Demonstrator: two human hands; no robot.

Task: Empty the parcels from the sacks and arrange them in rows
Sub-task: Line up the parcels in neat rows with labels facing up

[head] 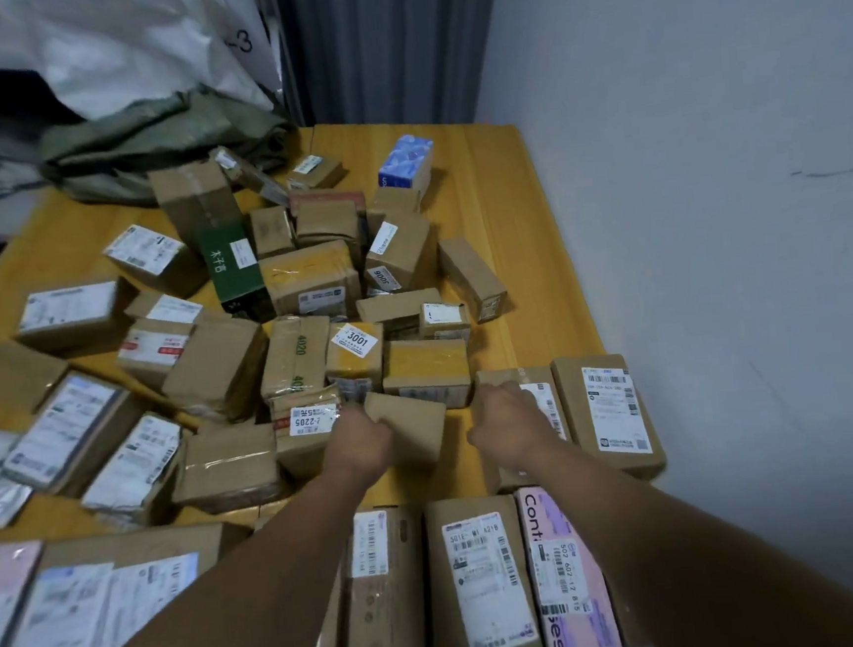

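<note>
Parcels (308,292) lie heaped across the table (522,263), with a neat row along its near edge. The left hand (360,442) is clamped on a plain box (413,427); the right hand (507,419) presses a labelled box (544,390), its grip hidden from view. A green sack (150,141) slumps at the far end.

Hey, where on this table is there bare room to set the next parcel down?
Bare wood runs along the right edge of the yellow wooden table, between the wall and the jumbled brown cardboard boxes. A smaller patch lies ahead of the blue patterned box. The centre and left are crowded.
</note>
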